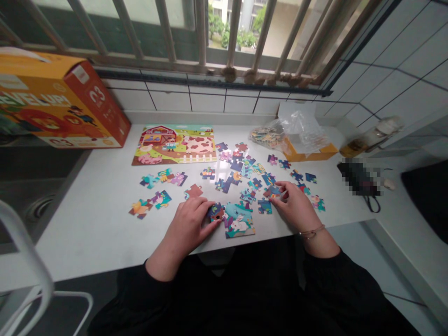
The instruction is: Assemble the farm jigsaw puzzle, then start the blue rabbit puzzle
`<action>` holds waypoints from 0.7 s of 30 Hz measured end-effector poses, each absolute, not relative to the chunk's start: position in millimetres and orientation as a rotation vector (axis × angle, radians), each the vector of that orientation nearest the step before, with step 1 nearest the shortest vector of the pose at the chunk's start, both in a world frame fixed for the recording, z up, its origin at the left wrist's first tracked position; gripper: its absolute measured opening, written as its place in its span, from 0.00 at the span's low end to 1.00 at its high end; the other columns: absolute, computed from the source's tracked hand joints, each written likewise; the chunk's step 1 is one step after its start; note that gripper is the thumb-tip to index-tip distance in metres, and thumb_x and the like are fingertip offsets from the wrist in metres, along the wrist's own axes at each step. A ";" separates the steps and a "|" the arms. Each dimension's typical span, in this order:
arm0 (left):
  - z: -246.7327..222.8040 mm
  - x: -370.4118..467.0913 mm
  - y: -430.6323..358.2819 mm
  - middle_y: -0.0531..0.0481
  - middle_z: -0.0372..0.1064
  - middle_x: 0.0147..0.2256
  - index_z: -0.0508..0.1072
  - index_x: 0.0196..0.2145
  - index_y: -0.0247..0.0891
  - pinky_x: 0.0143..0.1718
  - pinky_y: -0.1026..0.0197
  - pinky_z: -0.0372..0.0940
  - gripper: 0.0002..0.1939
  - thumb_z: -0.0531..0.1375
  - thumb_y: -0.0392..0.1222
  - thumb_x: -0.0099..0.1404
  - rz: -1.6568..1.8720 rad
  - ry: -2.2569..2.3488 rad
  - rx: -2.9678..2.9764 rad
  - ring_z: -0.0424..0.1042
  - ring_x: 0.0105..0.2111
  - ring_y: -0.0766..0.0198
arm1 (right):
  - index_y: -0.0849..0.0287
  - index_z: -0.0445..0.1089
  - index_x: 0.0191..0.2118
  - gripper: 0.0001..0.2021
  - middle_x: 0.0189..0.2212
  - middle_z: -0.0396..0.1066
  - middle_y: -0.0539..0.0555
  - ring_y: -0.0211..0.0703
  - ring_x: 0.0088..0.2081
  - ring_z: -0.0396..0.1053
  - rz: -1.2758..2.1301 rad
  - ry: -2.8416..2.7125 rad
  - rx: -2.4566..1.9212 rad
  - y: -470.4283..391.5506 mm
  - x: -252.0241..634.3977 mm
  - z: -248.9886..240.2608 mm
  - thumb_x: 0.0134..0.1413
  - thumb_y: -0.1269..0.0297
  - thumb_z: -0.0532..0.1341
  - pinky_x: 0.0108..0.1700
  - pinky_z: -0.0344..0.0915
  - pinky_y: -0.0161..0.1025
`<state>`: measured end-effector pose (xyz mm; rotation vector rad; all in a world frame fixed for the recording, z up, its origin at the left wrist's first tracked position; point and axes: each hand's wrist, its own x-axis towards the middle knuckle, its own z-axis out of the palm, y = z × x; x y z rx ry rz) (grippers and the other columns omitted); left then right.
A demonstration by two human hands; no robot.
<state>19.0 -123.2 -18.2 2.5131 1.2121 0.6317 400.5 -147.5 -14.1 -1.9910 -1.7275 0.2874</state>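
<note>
My left hand (192,224) is closed on a dark blue and brown puzzle piece (216,212), pinched between thumb and fingers at the left side of a joined rabbit section (240,221). My right hand (292,203) pinches a blue and brown piece (272,192) among the loose pieces right of that section. Just below that piece lies a dark teal piece (265,206). A reddish-brown piece (193,191) rests above my left hand. Several more loose pieces (236,161) are spread over the middle of the white counter (115,224).
A finished farm puzzle (175,144) lies at the back left, near an orange box (63,100). At the back right are a bag of pieces (268,135) and an open tray (310,151) with clear plastic. A bottle (371,136) and a blurred black item (359,177) stand farther right.
</note>
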 end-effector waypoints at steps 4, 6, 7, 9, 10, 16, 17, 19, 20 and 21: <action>-19.3 18.6 -123.1 0.38 0.78 0.57 0.76 0.60 0.40 0.58 0.42 0.71 0.21 0.69 0.52 0.76 0.621 1.220 2.527 0.77 0.58 0.42 | 0.58 0.80 0.54 0.19 0.44 0.77 0.61 0.54 0.42 0.73 0.294 -1.758 -1.988 -148.5 400.1 -6.3 0.65 0.52 0.66 0.47 0.70 0.49; -19.2 18.5 -123.1 0.38 0.78 0.57 0.76 0.60 0.40 0.58 0.42 0.71 0.21 0.69 0.52 0.76 0.615 1.225 2.524 0.77 0.58 0.42 | 0.57 0.81 0.46 0.15 0.40 0.77 0.60 0.53 0.40 0.73 0.285 -1.745 -1.977 -150.0 396.8 0.0 0.69 0.51 0.63 0.46 0.68 0.48; -18.8 18.6 -123.2 0.38 0.78 0.57 0.76 0.60 0.41 0.58 0.42 0.70 0.21 0.69 0.52 0.76 0.614 1.226 2.522 0.77 0.58 0.42 | 0.57 0.81 0.44 0.16 0.39 0.77 0.59 0.52 0.38 0.72 0.273 -1.723 -1.966 -151.2 393.8 3.4 0.70 0.51 0.62 0.45 0.68 0.48; -17.7 18.7 -123.4 0.38 0.79 0.57 0.75 0.60 0.41 0.58 0.42 0.70 0.21 0.69 0.51 0.76 0.616 1.225 2.517 0.77 0.58 0.43 | 0.56 0.80 0.42 0.16 0.36 0.76 0.57 0.50 0.36 0.72 0.267 -1.659 -1.924 -154.7 383.7 9.6 0.71 0.51 0.61 0.43 0.67 0.47; -17.1 18.8 -123.4 0.39 0.79 0.56 0.75 0.60 0.41 0.58 0.42 0.70 0.21 0.70 0.51 0.76 0.614 1.225 2.516 0.77 0.57 0.43 | 0.56 0.79 0.43 0.15 0.35 0.76 0.56 0.50 0.35 0.72 0.295 -1.629 -1.898 -157.1 376.3 12.0 0.71 0.50 0.61 0.42 0.67 0.46; -17.0 19.8 -122.8 0.37 0.78 0.57 0.76 0.61 0.41 0.57 0.41 0.70 0.24 0.72 0.53 0.75 0.590 1.301 2.499 0.77 0.58 0.41 | 0.53 0.74 0.58 0.17 0.36 0.78 0.51 0.47 0.36 0.76 0.803 -1.550 -1.648 -174.3 311.4 13.3 0.72 0.50 0.65 0.41 0.71 0.43; -17.5 20.0 -122.8 0.37 0.78 0.57 0.76 0.62 0.40 0.57 0.40 0.70 0.25 0.72 0.53 0.74 0.578 1.317 2.498 0.76 0.58 0.40 | 0.53 0.73 0.60 0.18 0.37 0.78 0.51 0.46 0.37 0.76 0.892 -1.541 -1.589 -175.7 301.2 12.3 0.73 0.51 0.65 0.41 0.72 0.42; -18.2 20.4 -123.4 0.36 0.78 0.58 0.77 0.63 0.39 0.57 0.39 0.69 0.25 0.71 0.52 0.75 0.551 1.334 2.502 0.76 0.58 0.39 | 0.52 0.73 0.60 0.17 0.36 0.78 0.50 0.45 0.37 0.77 1.023 -1.550 -1.511 -176.5 284.9 11.0 0.73 0.53 0.65 0.41 0.73 0.42; -18.1 20.5 -124.0 0.36 0.77 0.58 0.76 0.64 0.39 0.57 0.38 0.69 0.25 0.70 0.52 0.76 0.540 1.333 2.506 0.76 0.58 0.39 | 0.52 0.75 0.59 0.15 0.36 0.78 0.50 0.45 0.37 0.77 1.059 -1.574 -1.497 -175.9 279.1 10.5 0.73 0.54 0.65 0.41 0.73 0.42; -17.8 20.6 -124.8 0.36 0.77 0.58 0.76 0.66 0.39 0.58 0.38 0.69 0.25 0.68 0.50 0.76 0.534 1.329 2.508 0.76 0.59 0.39 | 0.52 0.76 0.56 0.12 0.36 0.79 0.50 0.45 0.37 0.78 1.072 -1.604 -1.499 -175.0 274.9 10.2 0.73 0.56 0.65 0.41 0.73 0.42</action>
